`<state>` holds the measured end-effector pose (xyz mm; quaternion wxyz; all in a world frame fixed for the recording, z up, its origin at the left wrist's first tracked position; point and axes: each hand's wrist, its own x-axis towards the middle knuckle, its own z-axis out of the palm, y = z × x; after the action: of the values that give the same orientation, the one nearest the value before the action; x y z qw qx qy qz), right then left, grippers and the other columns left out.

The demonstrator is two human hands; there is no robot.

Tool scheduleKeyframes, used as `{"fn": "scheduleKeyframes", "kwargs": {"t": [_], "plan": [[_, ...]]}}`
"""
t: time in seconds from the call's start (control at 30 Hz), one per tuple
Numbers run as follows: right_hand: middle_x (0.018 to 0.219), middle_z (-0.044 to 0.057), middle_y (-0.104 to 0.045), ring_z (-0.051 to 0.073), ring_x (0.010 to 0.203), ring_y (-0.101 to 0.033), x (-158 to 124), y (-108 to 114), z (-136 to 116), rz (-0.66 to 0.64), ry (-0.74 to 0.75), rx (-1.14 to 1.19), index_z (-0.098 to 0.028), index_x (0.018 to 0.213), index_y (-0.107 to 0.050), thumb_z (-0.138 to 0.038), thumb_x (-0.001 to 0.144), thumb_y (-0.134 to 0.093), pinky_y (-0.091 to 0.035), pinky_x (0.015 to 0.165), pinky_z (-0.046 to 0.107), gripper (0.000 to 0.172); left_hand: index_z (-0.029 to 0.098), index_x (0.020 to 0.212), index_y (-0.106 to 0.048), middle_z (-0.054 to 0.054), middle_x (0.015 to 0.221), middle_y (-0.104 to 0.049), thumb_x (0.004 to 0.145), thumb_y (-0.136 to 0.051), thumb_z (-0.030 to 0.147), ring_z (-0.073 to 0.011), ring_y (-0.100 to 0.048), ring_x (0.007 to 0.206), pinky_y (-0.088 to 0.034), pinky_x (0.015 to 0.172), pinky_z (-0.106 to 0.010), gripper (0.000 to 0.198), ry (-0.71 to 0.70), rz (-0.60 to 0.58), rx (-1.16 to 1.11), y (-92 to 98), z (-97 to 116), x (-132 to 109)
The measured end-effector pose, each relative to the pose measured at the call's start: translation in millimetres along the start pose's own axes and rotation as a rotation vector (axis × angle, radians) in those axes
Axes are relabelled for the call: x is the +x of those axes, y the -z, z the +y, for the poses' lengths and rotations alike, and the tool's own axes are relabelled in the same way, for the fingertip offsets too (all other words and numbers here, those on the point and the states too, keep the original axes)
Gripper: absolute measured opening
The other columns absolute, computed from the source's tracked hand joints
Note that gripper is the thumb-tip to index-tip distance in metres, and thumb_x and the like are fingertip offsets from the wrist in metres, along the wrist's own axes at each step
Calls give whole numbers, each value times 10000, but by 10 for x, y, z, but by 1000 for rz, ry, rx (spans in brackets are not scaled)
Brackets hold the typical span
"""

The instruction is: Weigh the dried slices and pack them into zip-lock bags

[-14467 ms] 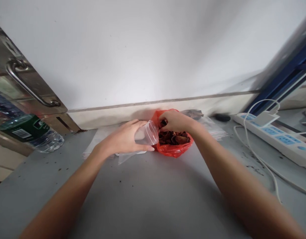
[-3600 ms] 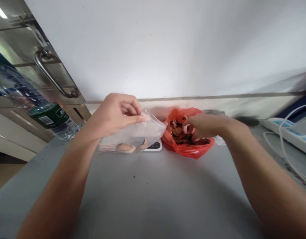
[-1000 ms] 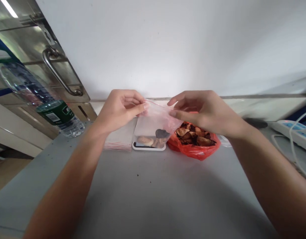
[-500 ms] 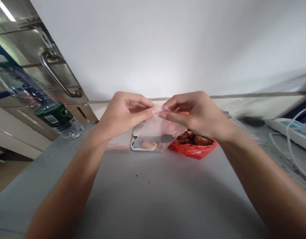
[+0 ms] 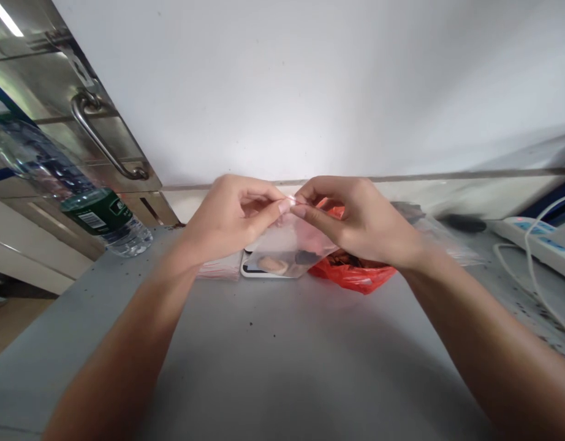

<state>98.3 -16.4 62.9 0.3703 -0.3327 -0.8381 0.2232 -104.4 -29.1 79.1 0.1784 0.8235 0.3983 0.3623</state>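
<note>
A clear zip-lock bag (image 5: 282,242) hangs from my fingertips, with a pale brown piece and a dark piece low inside it. My left hand (image 5: 248,211) pinches its top edge between thumb and fingers. Close beside it, my right hand (image 5: 342,214) pinches the same edge, the fingertips almost meeting. Behind the bag lies a white-rimmed flat device (image 5: 248,274), partly covered. A red plastic bag (image 5: 360,278) with dark brown pieces in it sits under my right hand, which hides part of it.
A stack of flat zip-lock bags (image 5: 220,269) lies to the left. A water bottle with a green label (image 5: 96,211) stands at the table's left. More clear bags (image 5: 452,242) lie at right, near a white device (image 5: 544,239) with a cable. A white wall (image 5: 310,92) rises behind the table (image 5: 264,367).
My hands have come closer together along the bag's top edge, and my right hand has shifted slightly left and down. The bag still hangs between them.
</note>
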Motion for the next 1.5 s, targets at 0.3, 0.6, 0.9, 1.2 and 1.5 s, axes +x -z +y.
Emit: {"fn": "scheduleKeyframes", "kwargs": {"t": [0.3,0.6,0.9,1.2,1.5], "plan": [[697,3,-624,152,626,-517,-1,147,86,-30,-37,27,-217,768,-628,-439,946,-623,-437,620,319,284,215,816,-730,-32,748,-743,933,-642,305,-172,-737,718,-592,689,-260,171,19,131,-2,90,-148,20],[653,14,-570,168,608,-482,-36,314,213,-132,-166,26,-235,720,-638,-575,888,-677,-412,567,348,381,185,814,-707,-29,727,-722,909,-640,289,-163,-726,694,-614,682,-266,156,75,173,-51,132,-211,18],[639,12,-592,154,576,-482,-48,371,322,-150,-217,34,-235,703,-637,-583,838,-721,-416,538,340,383,183,803,-713,-28,722,-734,903,-630,291,-164,-721,693,-594,665,-261,169,92,177,23,152,-174,-2],[770,30,-732,201,682,-645,-66,382,181,-209,-142,-12,-240,820,-678,-443,828,-726,-490,605,345,209,217,865,-735,-29,851,-762,947,-625,303,-193,-737,836,-596,753,-271,161,-10,179,86,122,-32,-61],[951,33,-791,197,810,-715,-140,466,-21,-442,-196,59,-223,985,-747,-304,929,-595,-573,708,320,181,266,985,-761,-35,1118,-750,988,-616,284,-225,-699,1061,-568,974,-392,146,-320,169,186,-246,321,242]]}}
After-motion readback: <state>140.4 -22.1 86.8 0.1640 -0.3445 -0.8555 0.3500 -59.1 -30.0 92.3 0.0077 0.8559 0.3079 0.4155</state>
